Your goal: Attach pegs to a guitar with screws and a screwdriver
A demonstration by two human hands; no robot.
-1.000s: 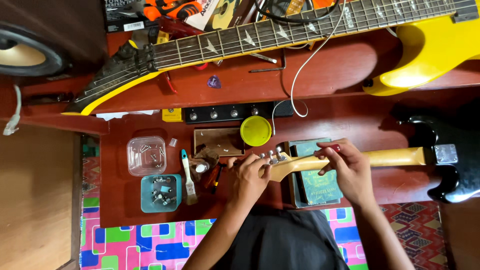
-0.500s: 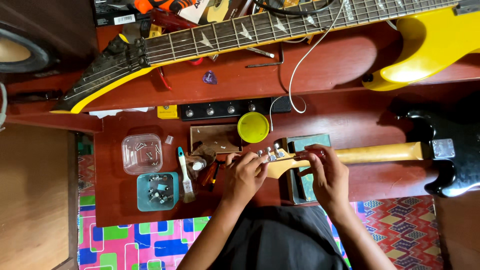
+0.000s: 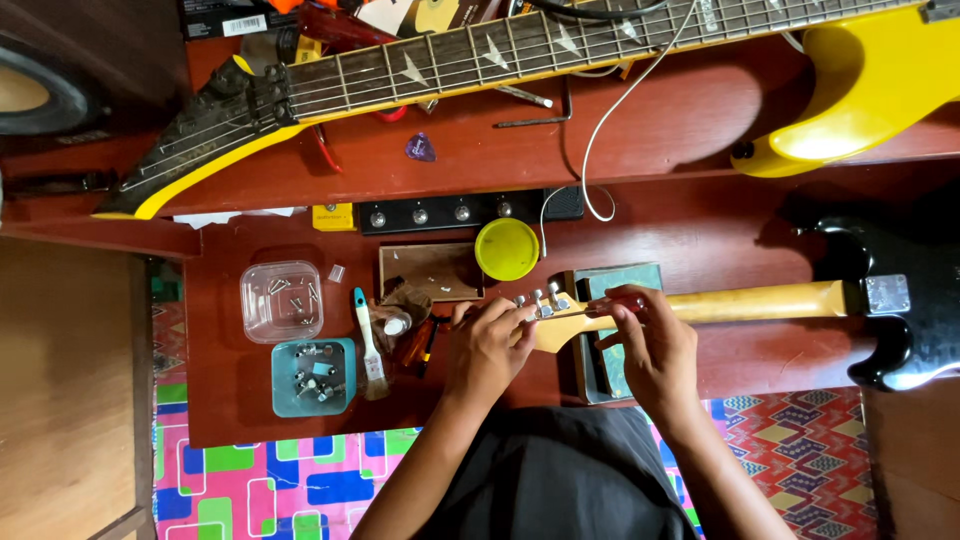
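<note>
A black electric guitar (image 3: pixel 900 300) lies face down on the red table (image 3: pixel 700 230), its pale wooden neck (image 3: pixel 760 302) reaching left to a headstock (image 3: pixel 555 318) with metal tuners. My left hand (image 3: pixel 490 345) grips the end of the headstock, fingers on the tuners. Around the neck just behind the headstock, my right hand (image 3: pixel 650 345) is closed. The neck rests over a dark green block (image 3: pixel 620 285).
A yellow guitar (image 3: pixel 850 80) lies across the upper shelf. On the table are a yellow lid (image 3: pixel 506 249), a black control strip (image 3: pixel 450 212), a clear tub of screws (image 3: pixel 280 300), a teal tray of tuners (image 3: pixel 312 378), a small brush (image 3: pixel 368 345) and a purple pick (image 3: pixel 421 148).
My hands and the headstock stay in place, with only small finger shifts on the tuners. The view has tilted slightly.
</note>
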